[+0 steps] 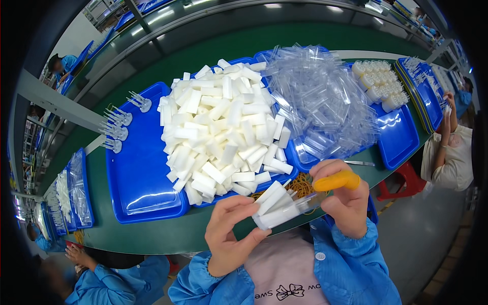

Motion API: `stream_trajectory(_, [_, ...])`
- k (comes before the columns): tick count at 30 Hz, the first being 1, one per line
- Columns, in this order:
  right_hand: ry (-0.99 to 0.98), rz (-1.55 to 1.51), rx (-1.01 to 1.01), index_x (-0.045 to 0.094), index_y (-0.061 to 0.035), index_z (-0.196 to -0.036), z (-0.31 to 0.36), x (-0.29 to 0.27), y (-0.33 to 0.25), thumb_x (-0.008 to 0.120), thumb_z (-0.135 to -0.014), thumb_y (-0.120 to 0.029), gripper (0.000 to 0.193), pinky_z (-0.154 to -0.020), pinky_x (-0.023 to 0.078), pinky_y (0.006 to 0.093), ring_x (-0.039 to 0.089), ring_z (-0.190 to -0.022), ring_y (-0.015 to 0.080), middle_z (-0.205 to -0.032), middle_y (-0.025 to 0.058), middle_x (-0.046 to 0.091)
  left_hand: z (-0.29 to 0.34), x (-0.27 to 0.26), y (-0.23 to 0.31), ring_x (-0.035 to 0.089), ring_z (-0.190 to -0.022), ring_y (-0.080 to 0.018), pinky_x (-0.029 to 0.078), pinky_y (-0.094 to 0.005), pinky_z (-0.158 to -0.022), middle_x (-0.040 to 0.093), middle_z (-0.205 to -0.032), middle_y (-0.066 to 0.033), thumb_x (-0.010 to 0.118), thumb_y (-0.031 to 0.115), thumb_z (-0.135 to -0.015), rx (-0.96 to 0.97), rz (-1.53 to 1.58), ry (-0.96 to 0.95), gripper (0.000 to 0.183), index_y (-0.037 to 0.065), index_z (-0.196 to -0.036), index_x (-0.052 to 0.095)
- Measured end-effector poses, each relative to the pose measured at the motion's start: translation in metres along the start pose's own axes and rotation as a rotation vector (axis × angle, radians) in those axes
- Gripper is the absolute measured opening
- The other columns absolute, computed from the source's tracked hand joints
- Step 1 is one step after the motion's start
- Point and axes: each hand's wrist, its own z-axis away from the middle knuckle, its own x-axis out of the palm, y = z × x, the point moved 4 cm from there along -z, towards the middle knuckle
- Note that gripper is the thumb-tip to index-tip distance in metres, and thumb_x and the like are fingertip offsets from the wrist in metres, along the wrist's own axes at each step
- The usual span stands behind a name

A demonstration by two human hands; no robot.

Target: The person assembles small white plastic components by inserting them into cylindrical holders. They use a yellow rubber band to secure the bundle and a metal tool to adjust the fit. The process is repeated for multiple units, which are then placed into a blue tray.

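My left hand (pixel 229 231) pinches a small bundle of white foam-like pieces (pixel 277 216) between thumb and fingers, in front of my chest. A clear plastic piece (pixel 304 204) sticks out of the bundle's right end, with my right hand (pixel 349 206) closed on it. A yellow finger cot (pixel 337 181) covers one finger of that hand. How far the clear piece reaches into the bundle is hidden. Just beyond my hands lie brown rubber bands (pixel 304 186) and a heap of white foam-like blocks (pixel 218 127).
A blue tray (pixel 147 190) at left carries several pronged clear parts (pixel 118 117). Clear plastic pieces (pixel 320 96) heap at centre right, near white cylindrical parts (pixel 381 84) and another blue tray (pixel 399 137). Tweezers (pixel 360 163) lie on the green table (pixel 152 239). Co-workers sit at both sides.
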Motion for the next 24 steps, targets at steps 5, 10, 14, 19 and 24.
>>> stream_trajectory(5, [0.028, 0.315, -0.105, 0.064, -0.0024, -0.092, 0.002, -0.004, -0.004, 0.071, -0.07, -0.007, 0.023, -0.098, 0.034, 0.0445, 0.052, -0.104, 0.0263, -0.092, 0.007, 0.062, 0.004, 0.005, -0.016, 0.054, -0.105, -0.0197, 0.045, -0.0308, -0.093, 0.05, -0.117, -0.0132, 0.075, -0.002, -0.071, -0.194, 0.494, -0.097, 0.047, -0.004, -0.114, 0.057])
stream_trajectory(10, [0.046, 0.347, -0.162, 0.064, -0.0064, -0.085, 0.012, 0.003, -0.003, 0.073, -0.067, -0.009, 0.021, -0.101, 0.029, 0.0516, 0.053, -0.104, 0.0271, -0.085, 0.0039, 0.063, 0.002, 0.006, -0.014, 0.054, -0.108, -0.0213, 0.044, -0.0334, -0.096, 0.049, -0.118, -0.0141, 0.074, -0.003, -0.073, -0.353, 0.65, -0.075, 0.045, -0.006, -0.113, 0.055])
stream_trajectory(14, [0.005, 0.288, -0.144, 0.064, -0.0075, -0.084, 0.016, 0.013, 0.001, 0.074, -0.065, -0.008, 0.021, -0.1, 0.029, 0.0517, 0.053, -0.104, 0.0269, -0.086, 0.0037, 0.063, 0.006, 0.008, -0.011, 0.054, -0.108, -0.0221, 0.045, -0.0353, -0.095, 0.05, -0.116, -0.0149, 0.076, -0.003, -0.071, -0.251, 0.571, -0.117, 0.044, -0.006, -0.111, 0.056])
stream_trajectory(19, [0.022, 0.282, -0.137, 0.066, -0.0076, -0.082, 0.022, 0.017, 0.001, 0.075, -0.065, -0.009, 0.019, -0.1, 0.029, 0.0516, 0.053, -0.103, 0.0262, -0.087, 0.0035, 0.063, 0.012, 0.008, -0.01, 0.055, -0.105, -0.0218, 0.046, -0.0356, -0.093, 0.049, -0.115, -0.0152, 0.077, -0.003, -0.07, -0.219, 0.534, -0.107, 0.045, -0.005, -0.11, 0.056])
stream_trajectory(24, [0.005, 0.362, -0.169, 0.068, -0.0077, -0.084, 0.019, 0.019, -0.002, 0.077, -0.065, -0.011, 0.021, -0.098, 0.032, 0.0479, 0.054, -0.102, 0.026, -0.087, 0.0045, 0.063, 0.012, 0.01, -0.013, 0.055, -0.106, -0.0217, 0.046, -0.0356, -0.094, 0.05, -0.115, -0.0146, 0.075, -0.004, -0.071, -0.234, 0.567, -0.078, 0.042, -0.006, -0.109, 0.056])
